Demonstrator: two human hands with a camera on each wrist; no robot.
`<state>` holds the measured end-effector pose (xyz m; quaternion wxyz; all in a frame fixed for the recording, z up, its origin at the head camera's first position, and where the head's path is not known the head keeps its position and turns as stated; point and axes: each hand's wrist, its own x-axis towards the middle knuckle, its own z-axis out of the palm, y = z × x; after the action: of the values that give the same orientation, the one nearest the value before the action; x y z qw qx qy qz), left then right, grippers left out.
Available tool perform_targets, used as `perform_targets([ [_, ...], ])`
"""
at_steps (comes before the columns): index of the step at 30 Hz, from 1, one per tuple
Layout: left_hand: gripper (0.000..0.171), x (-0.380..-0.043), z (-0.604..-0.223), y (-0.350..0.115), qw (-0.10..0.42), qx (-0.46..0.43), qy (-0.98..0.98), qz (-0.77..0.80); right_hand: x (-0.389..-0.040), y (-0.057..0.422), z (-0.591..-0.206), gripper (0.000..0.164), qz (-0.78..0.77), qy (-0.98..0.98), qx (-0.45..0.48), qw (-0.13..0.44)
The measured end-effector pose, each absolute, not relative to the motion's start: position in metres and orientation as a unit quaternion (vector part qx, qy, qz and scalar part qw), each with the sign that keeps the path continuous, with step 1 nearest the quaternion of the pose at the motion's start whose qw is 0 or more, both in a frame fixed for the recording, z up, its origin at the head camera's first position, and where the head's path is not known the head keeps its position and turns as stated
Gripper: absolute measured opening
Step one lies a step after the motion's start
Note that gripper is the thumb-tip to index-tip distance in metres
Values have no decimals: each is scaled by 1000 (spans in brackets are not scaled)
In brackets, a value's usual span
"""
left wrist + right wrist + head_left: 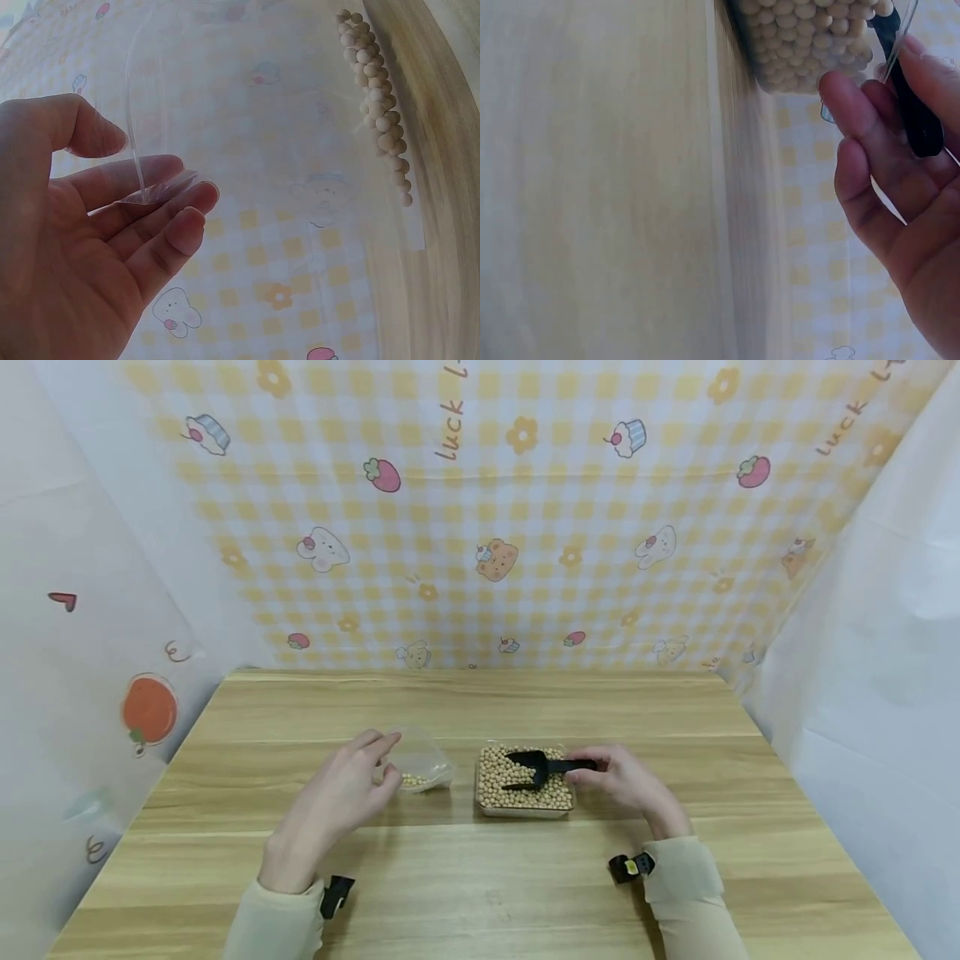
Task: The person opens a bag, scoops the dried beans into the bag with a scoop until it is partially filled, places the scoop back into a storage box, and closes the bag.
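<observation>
A clear plastic bag, with a small heap of pale round beans at its bottom, stands on the table left of centre. My left hand holds the bag's edge, which passes between the thumb and the curled fingers in the left wrist view. To its right sits a clear rectangular box full of the same beans. A black scoop lies on those beans, its blade pointing left and partly sunk in them. Over the box's right rim, my right hand grips the scoop's handle between thumb and fingers.
The wooden table carries the bag and the box side by side, a short gap between them. Behind it hangs a yellow checked cloth. White sheets close off both sides.
</observation>
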<state>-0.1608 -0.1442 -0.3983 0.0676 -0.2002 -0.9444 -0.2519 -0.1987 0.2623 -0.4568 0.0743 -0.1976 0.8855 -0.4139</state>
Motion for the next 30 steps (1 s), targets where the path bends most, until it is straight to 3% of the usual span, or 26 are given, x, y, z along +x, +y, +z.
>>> perform_targets([
  [12, 50, -161, -398, -142, 62, -195, -948, -246, -195, 279, -448, 33, -512, 836, -174, 96],
  [30, 50, -162, -398, -142, 66, -198, -948, -241, -190, 281, -439, 30, -547, 817, -178, 37],
])
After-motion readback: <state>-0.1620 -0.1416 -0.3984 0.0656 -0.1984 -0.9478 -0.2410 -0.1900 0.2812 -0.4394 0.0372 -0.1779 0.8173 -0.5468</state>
